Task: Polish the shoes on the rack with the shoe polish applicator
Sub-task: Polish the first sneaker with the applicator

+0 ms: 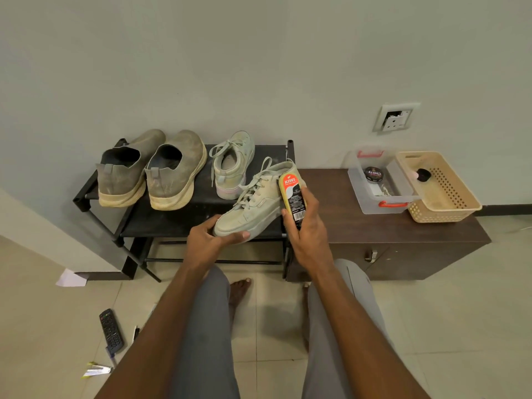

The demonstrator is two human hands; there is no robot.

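Note:
A black shoe rack (172, 223) stands against the wall. On its top shelf sit two grey-brown slip-on shoes (149, 171) at the left and a pale green laced sneaker (233, 165) to their right. My left hand (211, 234) grips the toe of a second pale green sneaker (256, 203), tilted with its heel up above the rack's right end. My right hand (305, 223) holds a yellow and black shoe polish applicator (293, 197) with a red label, upright against the heel side of that sneaker.
A dark brown low cabinet (374, 226) adjoins the rack on the right. On it stand a clear box with a polish tin (372, 174) and a beige basket (443, 188) holding a small brush. A remote (110, 331) and pens lie on the tiled floor at left.

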